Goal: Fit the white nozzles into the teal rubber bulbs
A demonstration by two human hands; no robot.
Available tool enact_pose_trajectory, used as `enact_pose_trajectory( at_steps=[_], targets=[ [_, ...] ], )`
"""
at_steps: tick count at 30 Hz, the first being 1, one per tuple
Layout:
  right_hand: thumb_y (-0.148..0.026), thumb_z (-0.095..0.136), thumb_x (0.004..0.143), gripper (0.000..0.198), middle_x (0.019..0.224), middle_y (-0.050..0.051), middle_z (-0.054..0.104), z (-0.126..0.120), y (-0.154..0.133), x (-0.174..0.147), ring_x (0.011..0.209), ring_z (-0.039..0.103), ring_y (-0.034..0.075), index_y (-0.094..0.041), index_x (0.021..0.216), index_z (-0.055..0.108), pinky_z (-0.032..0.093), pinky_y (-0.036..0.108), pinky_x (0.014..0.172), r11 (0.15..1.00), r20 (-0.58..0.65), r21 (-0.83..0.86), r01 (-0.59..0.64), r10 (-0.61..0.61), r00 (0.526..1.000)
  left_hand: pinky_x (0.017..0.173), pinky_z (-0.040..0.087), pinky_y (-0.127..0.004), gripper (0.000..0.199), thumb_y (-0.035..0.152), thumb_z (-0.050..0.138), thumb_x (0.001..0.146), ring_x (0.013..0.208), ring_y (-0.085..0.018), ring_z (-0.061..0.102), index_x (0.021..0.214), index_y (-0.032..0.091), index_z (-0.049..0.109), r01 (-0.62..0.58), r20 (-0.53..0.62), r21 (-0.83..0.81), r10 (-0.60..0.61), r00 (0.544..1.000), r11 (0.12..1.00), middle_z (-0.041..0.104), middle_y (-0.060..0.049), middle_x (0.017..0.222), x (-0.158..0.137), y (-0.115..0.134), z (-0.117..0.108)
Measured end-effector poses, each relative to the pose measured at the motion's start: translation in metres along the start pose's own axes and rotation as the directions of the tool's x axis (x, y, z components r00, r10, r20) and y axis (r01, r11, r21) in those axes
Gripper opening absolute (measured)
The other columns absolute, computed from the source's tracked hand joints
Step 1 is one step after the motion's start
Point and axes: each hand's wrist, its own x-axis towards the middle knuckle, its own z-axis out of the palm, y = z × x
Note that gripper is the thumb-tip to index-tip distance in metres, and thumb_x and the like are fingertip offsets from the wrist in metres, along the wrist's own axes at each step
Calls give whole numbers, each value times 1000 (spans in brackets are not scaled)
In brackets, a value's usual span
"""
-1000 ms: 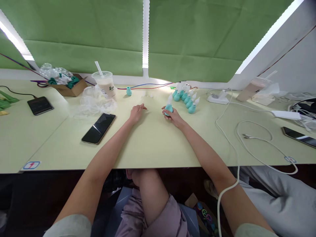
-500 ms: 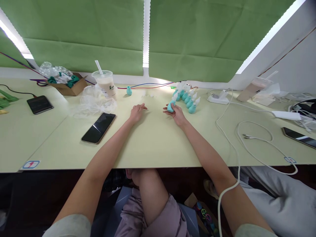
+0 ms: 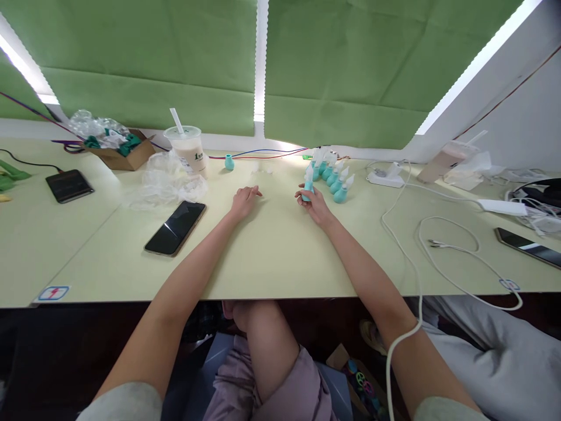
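My right hand (image 3: 316,206) is closed around a teal bulb syringe (image 3: 308,188), its pale pointed tip standing nearly upright. Just behind and to the right of that hand, several more bulb syringes (image 3: 336,184) stand close together on the table. My left hand (image 3: 245,202) lies on the tabletop with loosely extended fingers and holds nothing visible. Beyond it are a teal bulb (image 3: 229,162) without a tip and small translucent pieces (image 3: 262,170), too faint to make out clearly.
On the left are a phone (image 3: 175,228), crumpled plastic bags (image 3: 169,184), a drink cup (image 3: 188,149) and a cardboard box (image 3: 127,156). To the right lie a power strip (image 3: 386,178), a white cable (image 3: 405,251) and another phone (image 3: 530,247). Another person's grey-clad leg (image 3: 491,356) is beside me.
My right hand has shifted slightly right, and the bulb syringe in it has turned from tilted to nearly upright. My left hand has stayed in place.
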Motion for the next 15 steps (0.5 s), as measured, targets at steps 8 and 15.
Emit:
enact_pose_trajectory(
  at_steps=[8,15],
  targets=[
    [-47,73,69,38,72,-3,53,3,0,-4,54,41,7,-22,91,57,34,23,50,999,81,-35,-11,14,997,104,32,-45,59,50,17,95,112,-28,48,94,22,69,-15,4,5,15,1000,1000,63,-8,108,0,-2,1],
    [-65,59,74,48,79,0,53,4,1,-2,60,44,10,-24,99,57,32,23,47,995,161,39,-91,83,983,103,32,-47,59,50,17,95,112,-29,47,92,22,69,-35,9,9,35,999,999,63,-9,111,3,-5,3]
  ],
)
